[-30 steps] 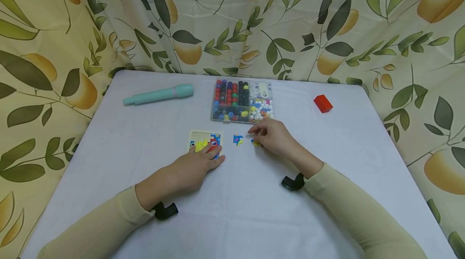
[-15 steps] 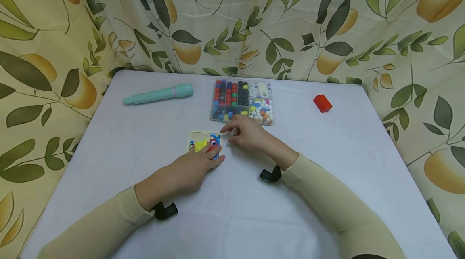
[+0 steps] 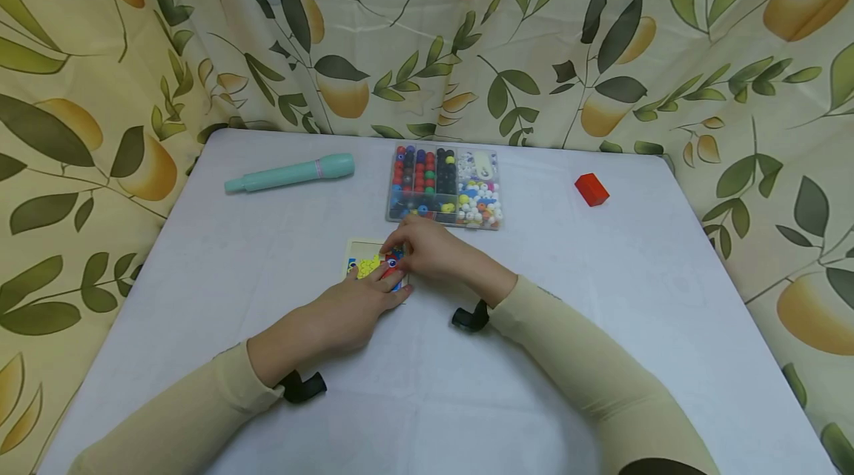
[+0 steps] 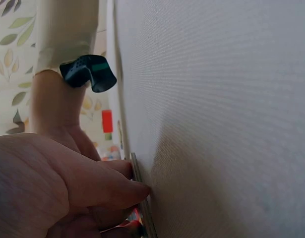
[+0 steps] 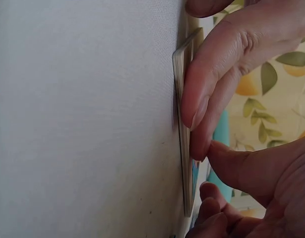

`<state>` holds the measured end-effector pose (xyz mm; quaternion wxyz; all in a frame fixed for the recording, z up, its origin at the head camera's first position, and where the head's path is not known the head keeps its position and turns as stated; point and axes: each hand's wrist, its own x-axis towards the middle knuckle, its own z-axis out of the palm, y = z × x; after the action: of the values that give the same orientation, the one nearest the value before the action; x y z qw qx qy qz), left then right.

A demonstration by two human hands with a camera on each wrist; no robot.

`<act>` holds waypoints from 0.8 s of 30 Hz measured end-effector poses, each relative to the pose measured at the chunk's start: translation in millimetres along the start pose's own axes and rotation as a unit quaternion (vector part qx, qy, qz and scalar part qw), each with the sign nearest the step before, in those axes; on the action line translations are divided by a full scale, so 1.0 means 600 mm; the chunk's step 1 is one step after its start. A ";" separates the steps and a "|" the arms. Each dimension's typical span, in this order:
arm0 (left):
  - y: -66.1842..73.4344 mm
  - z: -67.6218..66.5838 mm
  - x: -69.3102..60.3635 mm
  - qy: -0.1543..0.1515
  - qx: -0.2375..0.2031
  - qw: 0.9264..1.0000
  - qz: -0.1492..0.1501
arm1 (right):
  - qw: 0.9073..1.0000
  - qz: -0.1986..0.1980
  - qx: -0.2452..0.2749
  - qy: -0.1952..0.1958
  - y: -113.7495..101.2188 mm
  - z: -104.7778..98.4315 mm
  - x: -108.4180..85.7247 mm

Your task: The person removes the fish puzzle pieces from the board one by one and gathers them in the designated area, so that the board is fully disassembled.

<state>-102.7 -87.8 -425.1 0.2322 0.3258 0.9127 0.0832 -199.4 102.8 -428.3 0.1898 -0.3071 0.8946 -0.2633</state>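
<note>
A small wooden puzzle board point(image 3: 365, 243) with yellow, red and blue pieces lies on the white table. Across its lower right part rests my left hand point(image 3: 333, 316), fingers spread; in the right wrist view its fingers point(image 5: 199, 94) press on the board's edge point(image 5: 185, 158). My right hand point(image 3: 434, 249) is over the board's upper right corner, thumb and fingers bent together. It appears to pinch a small puzzle piece there, mostly hidden by the fingers. In the right wrist view my right thumb point(image 5: 236, 166) is beside the left fingertips.
Behind the hands is a clear divided bead box point(image 3: 477, 197). A mint green tube-shaped object point(image 3: 287, 175) lies at the back left, and a red block point(image 3: 591, 190) at the back right. A leaf-patterned curtain point(image 3: 414, 30) hangs behind the table.
My right hand has moved left, from the loose pieces beside the board to its upper right corner. The loose pieces are out of sight. My left hand has stayed in place.
</note>
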 end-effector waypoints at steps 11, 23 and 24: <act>-0.001 0.002 -0.001 0.010 0.004 1.000 0.006 | 1.000 0.013 -0.018 -0.007 -0.003 0.013 0.009; -0.001 0.001 -0.002 0.012 0.006 1.000 0.009 | 0.999 0.029 -0.032 -0.004 -0.013 0.008 0.004; -0.001 0.001 -0.002 0.011 0.004 1.000 0.008 | 0.999 0.029 -0.033 -0.004 -0.013 0.008 0.004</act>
<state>-102.1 -89.1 -425.2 0.2201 0.3335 0.9128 0.0847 -195.6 94.2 -428.1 0.1906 -0.2878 0.9106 -0.2273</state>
